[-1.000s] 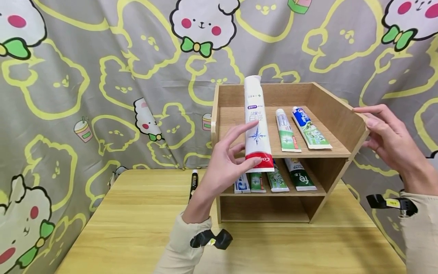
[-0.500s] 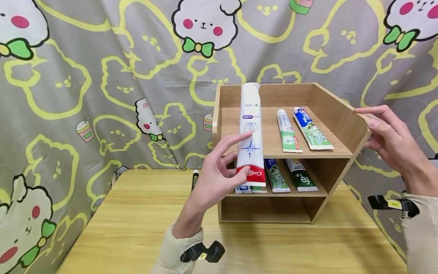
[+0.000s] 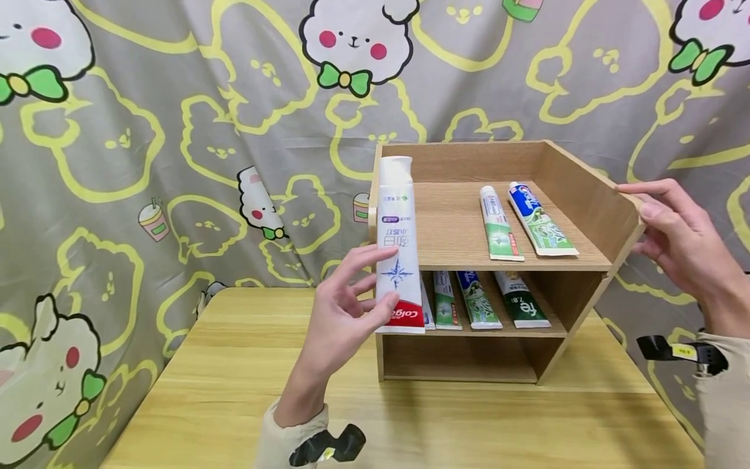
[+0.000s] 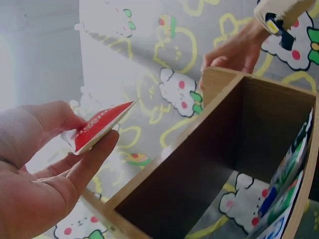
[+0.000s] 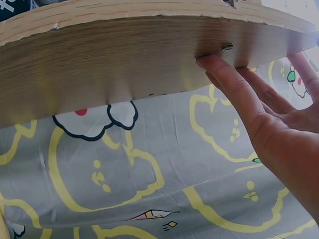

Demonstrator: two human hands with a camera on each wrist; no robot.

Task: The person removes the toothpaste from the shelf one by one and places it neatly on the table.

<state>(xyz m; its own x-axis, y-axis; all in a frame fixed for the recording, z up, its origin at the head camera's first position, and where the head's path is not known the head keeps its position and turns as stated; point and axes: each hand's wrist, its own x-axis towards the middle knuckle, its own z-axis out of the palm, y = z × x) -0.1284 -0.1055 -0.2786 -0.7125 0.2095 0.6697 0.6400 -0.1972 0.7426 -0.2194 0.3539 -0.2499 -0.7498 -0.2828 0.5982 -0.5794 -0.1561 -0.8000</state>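
Note:
In the head view my left hand pinches a white Colgate tube by its red lower end, cap end up, in front of the left side of the wooden shelf. The left wrist view shows the tube's red end between thumb and fingers of the left hand. My right hand touches the shelf's right side panel; in the right wrist view its fingertips rest against the panel's outer face.
Two tubes lie on the top board, a green-and-white one and a blue-and-green one. Several tubes, including a dark green one, lie on the middle level. The shelf stands on a wooden table before a patterned curtain.
My left hand has carried the Colgate tube left and down, from before the shelf's middle to its left edge. The right hand remains at the right panel.

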